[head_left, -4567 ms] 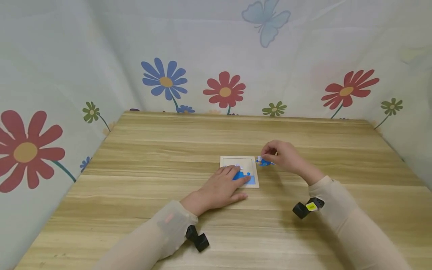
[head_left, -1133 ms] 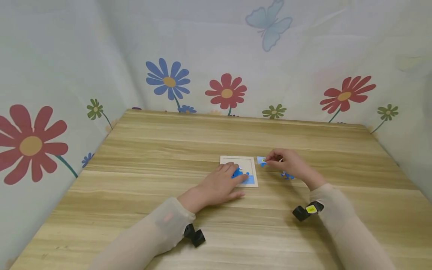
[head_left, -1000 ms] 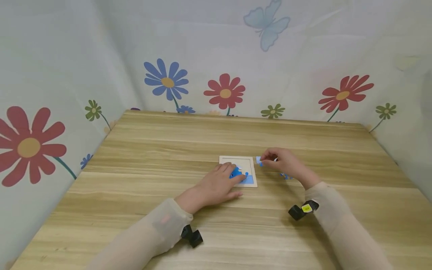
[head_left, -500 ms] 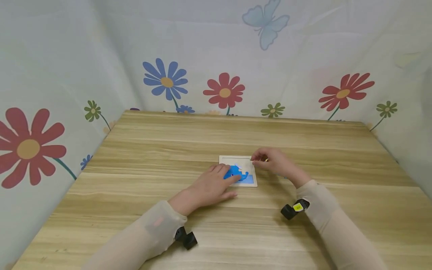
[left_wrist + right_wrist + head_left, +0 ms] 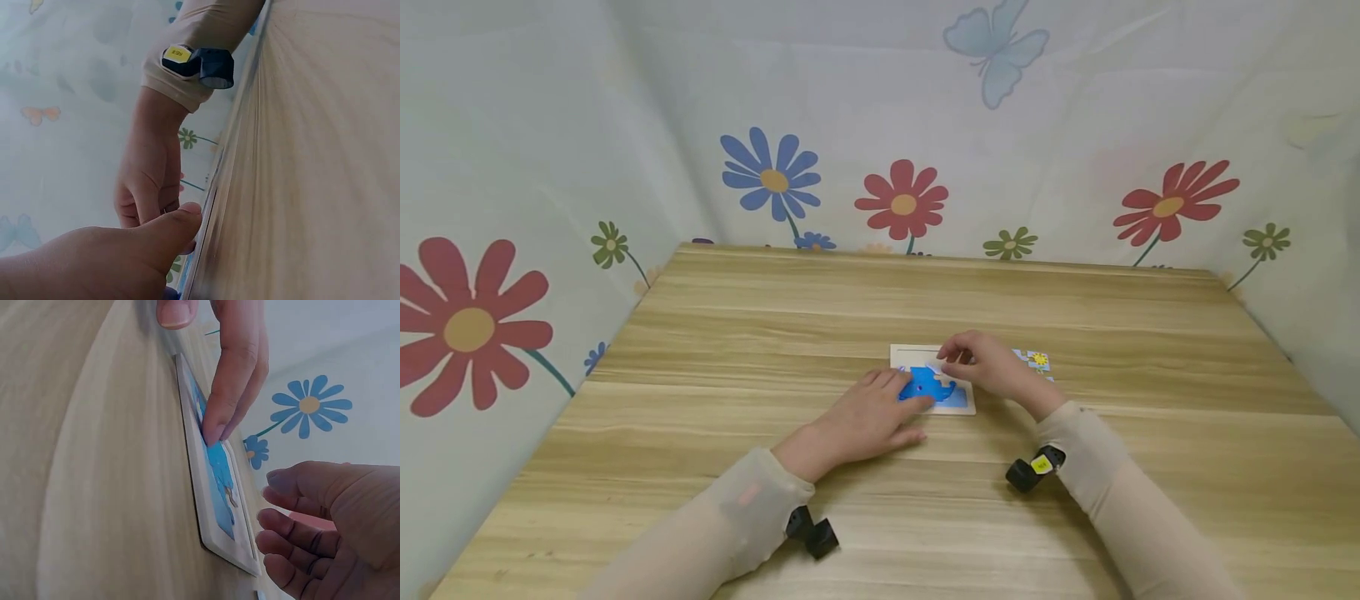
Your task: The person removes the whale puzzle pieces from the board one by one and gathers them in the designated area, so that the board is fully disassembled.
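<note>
A small square wooden puzzle board (image 5: 955,412) lies on the table, with part of a blue animal picture (image 5: 922,382) fitted inside its raised rim. My left hand (image 5: 861,417) rests on the board's left side, fingers stretched over the picture and thumb apart. The right hand (image 5: 988,367) hovers over the upper right corner of the board. Its fingers (image 5: 284,528) are loosely bent in the right wrist view, and I see nothing between them. Loose puzzle pieces (image 5: 1033,360), one with a yellow sun, lie right of the board, partly hidden by the right hand.
The wooden table (image 5: 737,333) reaches back to a pale curtain (image 5: 1060,125) printed with flowers and a butterfly. Each sleeve carries a black wrist camera (image 5: 1026,472). The two hands are close together over the small board.
My right hand has moved left from the loose pieces to over the board, uncovering the sun piece. The left hand has slid slightly left, showing more of the blue animal.
</note>
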### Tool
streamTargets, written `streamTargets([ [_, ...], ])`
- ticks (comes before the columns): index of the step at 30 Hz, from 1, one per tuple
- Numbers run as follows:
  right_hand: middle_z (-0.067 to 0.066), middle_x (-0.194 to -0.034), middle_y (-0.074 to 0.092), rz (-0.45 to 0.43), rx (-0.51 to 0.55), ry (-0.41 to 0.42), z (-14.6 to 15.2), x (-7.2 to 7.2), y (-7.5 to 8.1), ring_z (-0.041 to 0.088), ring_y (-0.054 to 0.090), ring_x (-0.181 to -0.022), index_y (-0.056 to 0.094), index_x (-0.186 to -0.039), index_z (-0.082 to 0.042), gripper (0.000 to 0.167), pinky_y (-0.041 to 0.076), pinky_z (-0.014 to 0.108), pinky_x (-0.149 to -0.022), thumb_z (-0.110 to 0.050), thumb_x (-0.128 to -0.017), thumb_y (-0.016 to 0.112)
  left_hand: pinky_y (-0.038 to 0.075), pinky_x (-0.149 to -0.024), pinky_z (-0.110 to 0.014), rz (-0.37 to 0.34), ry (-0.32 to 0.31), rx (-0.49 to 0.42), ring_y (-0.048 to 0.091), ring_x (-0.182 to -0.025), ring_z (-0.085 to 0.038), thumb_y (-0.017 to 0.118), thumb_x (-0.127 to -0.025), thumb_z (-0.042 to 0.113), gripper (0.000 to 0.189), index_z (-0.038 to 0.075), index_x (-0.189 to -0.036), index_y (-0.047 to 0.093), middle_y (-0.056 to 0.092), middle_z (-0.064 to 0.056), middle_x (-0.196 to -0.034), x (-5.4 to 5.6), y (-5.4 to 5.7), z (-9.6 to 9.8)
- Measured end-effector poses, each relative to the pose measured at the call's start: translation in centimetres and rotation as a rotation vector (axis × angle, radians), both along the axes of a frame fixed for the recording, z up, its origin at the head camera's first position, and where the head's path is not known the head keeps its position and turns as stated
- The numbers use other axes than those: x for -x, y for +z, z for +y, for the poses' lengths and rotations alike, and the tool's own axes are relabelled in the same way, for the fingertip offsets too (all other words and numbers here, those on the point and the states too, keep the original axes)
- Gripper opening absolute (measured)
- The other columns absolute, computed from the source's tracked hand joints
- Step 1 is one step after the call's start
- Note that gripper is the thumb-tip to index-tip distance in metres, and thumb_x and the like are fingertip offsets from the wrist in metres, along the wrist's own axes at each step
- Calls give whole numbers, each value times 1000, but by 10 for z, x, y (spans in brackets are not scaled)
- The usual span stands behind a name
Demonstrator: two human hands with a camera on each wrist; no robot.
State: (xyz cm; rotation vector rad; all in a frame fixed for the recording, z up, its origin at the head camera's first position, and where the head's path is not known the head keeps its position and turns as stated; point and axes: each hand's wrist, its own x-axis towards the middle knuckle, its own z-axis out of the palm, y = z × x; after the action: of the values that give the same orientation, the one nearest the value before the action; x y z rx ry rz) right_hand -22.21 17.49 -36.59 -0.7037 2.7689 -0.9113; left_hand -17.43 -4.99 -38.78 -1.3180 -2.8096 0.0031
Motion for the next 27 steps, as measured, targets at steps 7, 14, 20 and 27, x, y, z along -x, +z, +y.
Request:
streamTargets([
  [7,8,-89,65,12,-2,-6,-9,1,-6,16,57,-79,68,-105,-1,19,47,26,-71,-13,-90,65,32,-114,-46,-9,-7,-18,42,-137,-31,43,-97,54,52,26,-140,51,48,-15,-144,1,-3,0],
  [14,9,-90,64,30,-14,-34,-11,1,-13,15,56,-78,68,-106,-1,21,47,26,-70,-14,-90,65,34,-113,-46,-5,-5,-32,42,-136,-31,44,-97,54,51,26,-139,51,48,-15,-144,1,-6,2],
  [20,10,-92,63,24,-17,-65,-15,-1,-16,17,56,-80,68,-106,-1,20,47,29,-73,-14,-91,64,35,-112,-47,-14,-2,-35,42,-137,-31,45,-97,54,51,26,-139,51,48,-16,-144,0,-5,1],
  [27,10,-93,62,3,-23,-91,-19,-1,-14,17,55,-79,68,-105,-3,18,48,30,-73,-13,-92,62,35,-112,-47,-18,9,-31,42,-136,-31,45,-97,54,52,27,-140,51,47,-15,-145,0,-5,-1],
])
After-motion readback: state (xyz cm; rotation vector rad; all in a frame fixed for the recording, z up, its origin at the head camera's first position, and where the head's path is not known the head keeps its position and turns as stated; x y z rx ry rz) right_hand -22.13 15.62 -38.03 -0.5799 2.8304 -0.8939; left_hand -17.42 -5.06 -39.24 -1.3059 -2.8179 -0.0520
